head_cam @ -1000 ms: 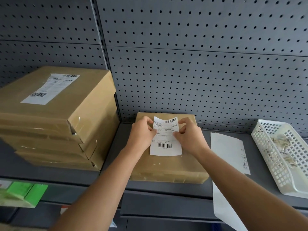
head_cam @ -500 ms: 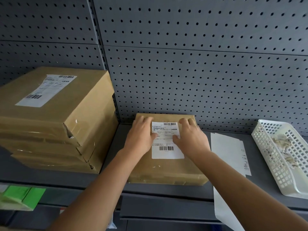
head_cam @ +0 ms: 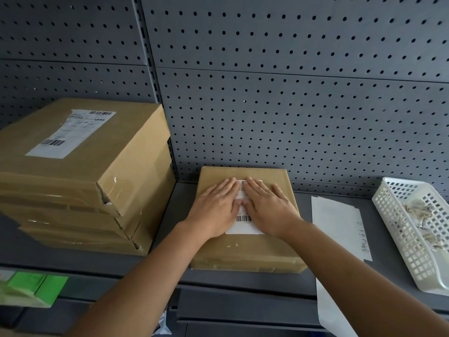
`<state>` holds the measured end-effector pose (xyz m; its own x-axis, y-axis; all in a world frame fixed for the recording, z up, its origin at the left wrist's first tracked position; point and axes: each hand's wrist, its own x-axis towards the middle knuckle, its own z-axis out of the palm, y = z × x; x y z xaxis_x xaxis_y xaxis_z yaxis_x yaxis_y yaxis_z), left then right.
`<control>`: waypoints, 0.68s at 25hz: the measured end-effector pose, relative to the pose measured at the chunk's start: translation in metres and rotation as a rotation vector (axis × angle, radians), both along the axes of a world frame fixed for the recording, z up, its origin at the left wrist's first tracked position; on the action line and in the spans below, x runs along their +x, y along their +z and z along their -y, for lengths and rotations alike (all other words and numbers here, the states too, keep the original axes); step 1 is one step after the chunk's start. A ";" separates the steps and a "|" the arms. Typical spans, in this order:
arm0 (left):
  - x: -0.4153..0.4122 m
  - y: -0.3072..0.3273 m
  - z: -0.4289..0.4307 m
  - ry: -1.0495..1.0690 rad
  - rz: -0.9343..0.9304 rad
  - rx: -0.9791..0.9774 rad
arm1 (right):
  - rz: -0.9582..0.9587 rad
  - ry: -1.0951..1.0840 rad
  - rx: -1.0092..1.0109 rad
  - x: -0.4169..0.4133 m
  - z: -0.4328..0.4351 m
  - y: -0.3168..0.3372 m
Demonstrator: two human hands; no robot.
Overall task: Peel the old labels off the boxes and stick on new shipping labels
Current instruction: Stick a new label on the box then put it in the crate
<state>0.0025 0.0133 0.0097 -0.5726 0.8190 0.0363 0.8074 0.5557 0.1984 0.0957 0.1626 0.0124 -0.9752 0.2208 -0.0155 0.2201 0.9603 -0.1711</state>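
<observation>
Both hands flat on label (head_cam: 243, 224) atop box (head_cam: 245, 249) at shelf (head_cam: 170, 215) middle. Left hand (head_cam: 215, 210) and right hand (head_cam: 269, 209) side by side, fingers straight, pressing paper down, thumbs touching. Stack of boxes (head_cam: 80, 181) at left, top one labelled. Backing sheet (head_cam: 337, 227) and white basket (head_cam: 413, 229) at right.

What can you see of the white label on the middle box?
The shipping label is white paper printed with black text and a barcode near its lower edge. It lies flat on top of the brown cardboard box. The left hand and right hand press on it with straight fingers, covering its sides.
</observation>
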 end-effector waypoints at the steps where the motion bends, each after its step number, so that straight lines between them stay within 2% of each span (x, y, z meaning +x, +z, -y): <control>1: 0.000 0.001 0.000 0.007 0.002 -0.008 | 0.004 -0.018 -0.010 0.002 -0.003 0.000; 10: -0.007 0.001 0.009 0.069 0.088 -0.045 | 0.009 -0.128 -0.054 0.016 -0.020 -0.001; 17: 0.027 0.004 0.020 -0.061 0.068 -0.050 | -0.051 0.107 -0.028 0.036 0.018 0.004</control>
<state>0.0297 -0.0069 0.0138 -0.5215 0.8522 -0.0426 0.8256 0.5166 0.2271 0.1319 0.1451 0.0163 -0.9929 0.1153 0.0303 0.1067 0.9727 -0.2062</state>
